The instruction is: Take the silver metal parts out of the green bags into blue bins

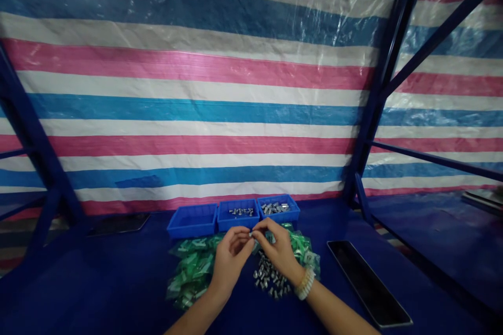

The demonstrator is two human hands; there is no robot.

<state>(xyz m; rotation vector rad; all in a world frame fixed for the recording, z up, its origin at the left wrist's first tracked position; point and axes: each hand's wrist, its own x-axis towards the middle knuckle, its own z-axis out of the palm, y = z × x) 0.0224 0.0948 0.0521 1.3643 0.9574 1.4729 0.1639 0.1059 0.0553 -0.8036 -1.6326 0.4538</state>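
Note:
My left hand [231, 257] and my right hand [278, 248] meet fingertip to fingertip over the middle of the work surface. Both are closed in a pinch around one tiny pale piece [251, 234], too small and too covered by fingers to name. Below my right palm lies a loose heap of small shiny metal fittings [271, 277]. Small clear packets with green contents [192, 272] are piled to the left of my left hand, and more green packets [301, 246] lie beyond my right wrist, which wears a beaded bracelet [305, 283].
Three blue bins stand in a row behind the hands: an empty one [192, 221], one with small metal parts [239, 220], one with larger metal pieces [288, 215]. A dark flat tray [367, 282] lies right. Blue frame posts [363, 131] and a striped sheet [196, 115] stand behind.

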